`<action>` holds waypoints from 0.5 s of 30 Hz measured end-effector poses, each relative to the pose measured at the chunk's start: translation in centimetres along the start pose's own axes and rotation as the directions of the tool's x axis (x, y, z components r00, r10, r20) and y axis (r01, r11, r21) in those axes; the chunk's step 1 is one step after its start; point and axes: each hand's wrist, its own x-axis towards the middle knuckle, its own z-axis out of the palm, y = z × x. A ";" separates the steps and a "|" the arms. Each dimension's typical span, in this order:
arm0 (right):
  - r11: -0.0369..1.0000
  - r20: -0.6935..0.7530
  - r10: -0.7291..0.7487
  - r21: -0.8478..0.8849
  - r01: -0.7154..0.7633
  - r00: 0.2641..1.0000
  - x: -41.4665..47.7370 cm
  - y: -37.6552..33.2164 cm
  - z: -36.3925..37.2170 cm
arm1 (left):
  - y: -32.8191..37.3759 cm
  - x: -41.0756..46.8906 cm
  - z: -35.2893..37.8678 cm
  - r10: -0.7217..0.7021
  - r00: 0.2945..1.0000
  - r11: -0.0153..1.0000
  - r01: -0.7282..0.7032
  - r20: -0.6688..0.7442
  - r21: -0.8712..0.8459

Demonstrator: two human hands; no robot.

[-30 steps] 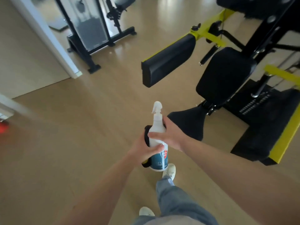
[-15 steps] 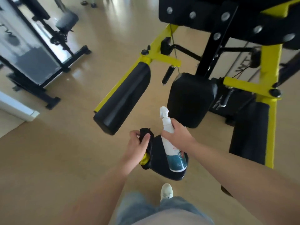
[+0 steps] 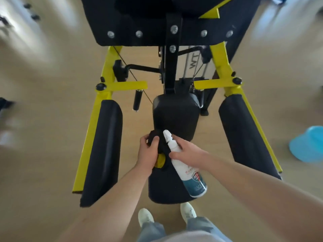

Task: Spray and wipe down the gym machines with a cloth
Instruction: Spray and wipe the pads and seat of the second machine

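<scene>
A yellow and black gym machine (image 3: 108,72) stands straight in front of me, its black seat pad (image 3: 175,116) in the middle and long black arm pads left (image 3: 103,147) and right (image 3: 244,137). My left hand (image 3: 148,152) is closed around a dark cloth (image 3: 155,137) with a yellow patch, held over the seat's near end. My right hand (image 3: 185,151) grips the neck of a white spray bottle (image 3: 185,165) with a blue label, nozzle tilted away from me toward the seat.
A blue round object (image 3: 307,145) lies on the wooden floor at the right. The machine's black back panel (image 3: 139,23) with bolts rises ahead. My two white shoes (image 3: 187,210) stand just short of the seat. Open floor lies to the left.
My view has swung to face the machine square on and closer. The hands have separated: the bottle went from both hands to the right alone, the cloth stays in the left.
</scene>
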 end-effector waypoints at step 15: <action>0.998 -0.203 -0.064 -0.009 0.064 0.977 -0.8 -2.7 1.2 | 1.9 0.3 -0.3 0.086 0.990 0.992 -0.096 -0.108 -0.087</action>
